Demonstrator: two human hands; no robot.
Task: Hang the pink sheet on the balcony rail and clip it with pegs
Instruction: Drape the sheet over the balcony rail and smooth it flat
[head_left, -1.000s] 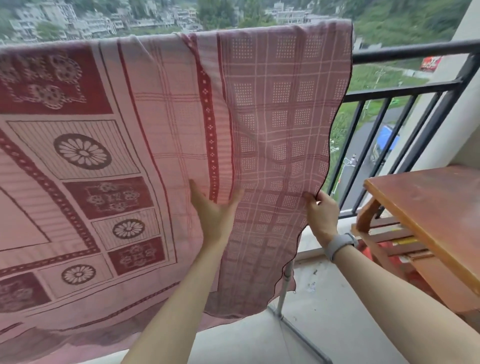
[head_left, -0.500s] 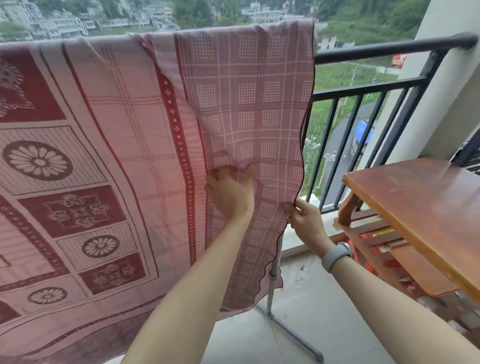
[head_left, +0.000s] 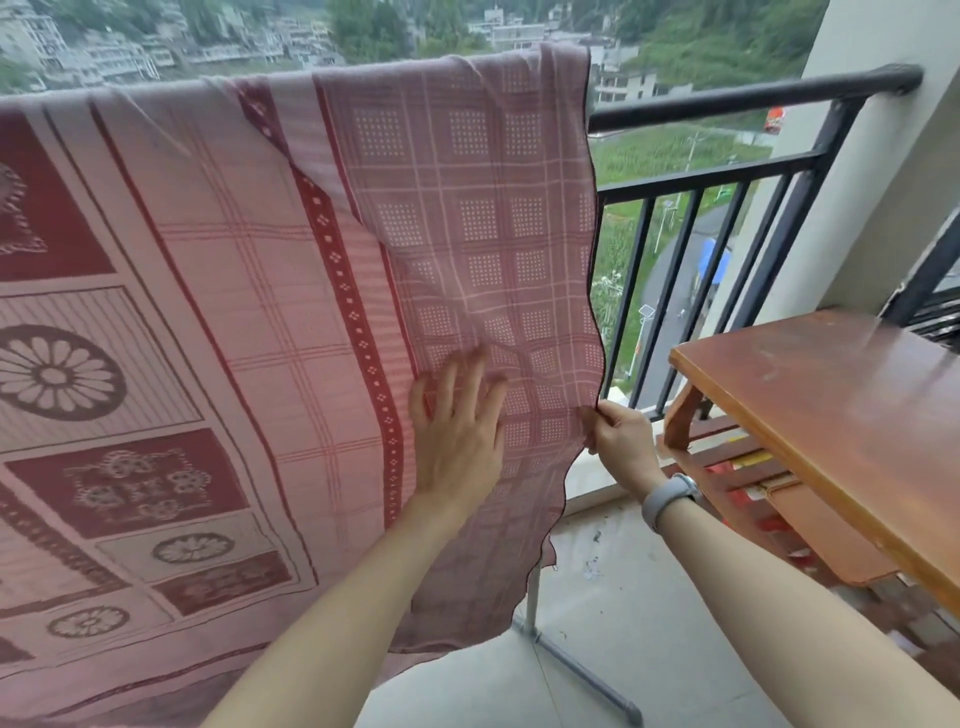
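Observation:
The pink sheet (head_left: 249, 291), patterned with dark red borders and flower motifs, hangs draped over the black balcony rail (head_left: 753, 98) and covers most of the left and middle. A checked flap of it is folded over on the right side. My left hand (head_left: 457, 431) lies flat on the checked part, fingers spread. My right hand (head_left: 621, 441), with a grey wristband, pinches the sheet's right edge. No pegs are in view.
A worn wooden table (head_left: 831, 431) stands close on the right, with a lower shelf beneath it. A grey metal stand leg (head_left: 582, 675) crosses the tiled floor below the sheet. A beige wall (head_left: 883, 156) closes off the rail's right end.
My left hand opened from a loose grasp and now presses flat on the sheet. My right hand keeps its pinch on the edge. The view has shifted a little.

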